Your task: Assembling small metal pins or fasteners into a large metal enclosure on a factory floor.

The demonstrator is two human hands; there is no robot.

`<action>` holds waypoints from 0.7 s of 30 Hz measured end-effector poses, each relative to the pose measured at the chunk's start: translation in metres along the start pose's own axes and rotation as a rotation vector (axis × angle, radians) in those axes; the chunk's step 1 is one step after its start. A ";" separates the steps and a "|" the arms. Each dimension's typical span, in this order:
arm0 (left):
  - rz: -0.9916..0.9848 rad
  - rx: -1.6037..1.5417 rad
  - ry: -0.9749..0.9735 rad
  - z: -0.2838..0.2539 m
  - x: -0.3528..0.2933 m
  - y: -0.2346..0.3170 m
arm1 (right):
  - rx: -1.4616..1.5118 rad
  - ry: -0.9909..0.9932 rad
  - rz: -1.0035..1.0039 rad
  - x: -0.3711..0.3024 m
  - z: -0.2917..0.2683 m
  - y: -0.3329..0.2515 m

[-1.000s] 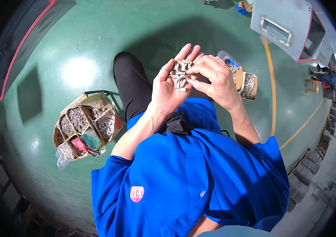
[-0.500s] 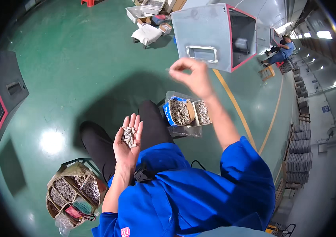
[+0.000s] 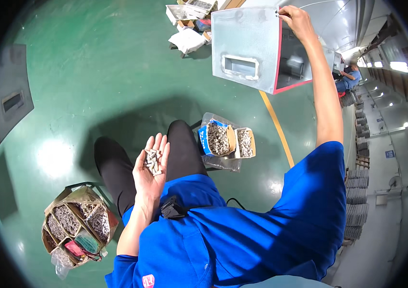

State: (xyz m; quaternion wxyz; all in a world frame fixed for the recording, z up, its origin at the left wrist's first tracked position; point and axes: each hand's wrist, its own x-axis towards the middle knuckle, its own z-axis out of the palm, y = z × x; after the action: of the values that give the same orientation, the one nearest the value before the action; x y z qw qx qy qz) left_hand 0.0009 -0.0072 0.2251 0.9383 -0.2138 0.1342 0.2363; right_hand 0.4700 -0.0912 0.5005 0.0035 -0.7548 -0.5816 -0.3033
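Floor (image 3: pixel 93 86): green and glossy; I stand on it, and every container rests on it within my reach.
Grey metal cabinet (image 3: pixel 247 48): box with a red-trimmed open side and a recessed handle panel facing me. It fills more of the view than half a second ago, when it sat further off.
Right hand (image 3: pixel 296 19): raised at full arm's length, fingers pinched at the cabinet's top corner. Whether a small part sits between the fingertips, I cannot tell. Half a second ago this hand hovered lower, short of the cabinet.
Left hand (image 3: pixel 152 168): palm up, fingers extended and open, held level, I judge so that the load does not spill. Posture unchanged.
Small metal pins (image 3: pixel 152 161): loose pile resting in my left palm, unclamped.
Two-part carton (image 3: pixel 228 141): beside my knee, full of similar pins.
Divided carton (image 3: pixel 79 223): at lower left, compartments of grey fasteners.
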 end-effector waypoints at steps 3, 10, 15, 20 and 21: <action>0.007 -0.010 -0.003 -0.004 0.002 0.002 | -0.030 0.033 -0.123 0.012 0.013 0.003; 0.037 -0.008 -0.017 -0.004 0.003 0.009 | -0.246 -0.039 -0.180 0.048 0.040 0.002; 0.053 -0.030 -0.028 -0.005 0.003 0.013 | -0.253 -0.031 -0.387 0.074 0.057 -0.009; 0.061 -0.057 0.010 -0.001 0.002 0.014 | -0.324 -0.176 -0.326 0.093 0.078 -0.015; 0.062 -0.073 0.021 0.000 0.002 0.014 | -0.308 -0.186 -0.319 0.099 0.081 -0.018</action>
State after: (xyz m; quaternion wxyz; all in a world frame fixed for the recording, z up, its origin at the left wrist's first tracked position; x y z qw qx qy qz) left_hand -0.0045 0.0048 0.2194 0.9207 -0.2460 0.1417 0.2677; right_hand 0.5043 0.0302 0.4733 -0.2132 -0.6696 -0.6383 -0.3145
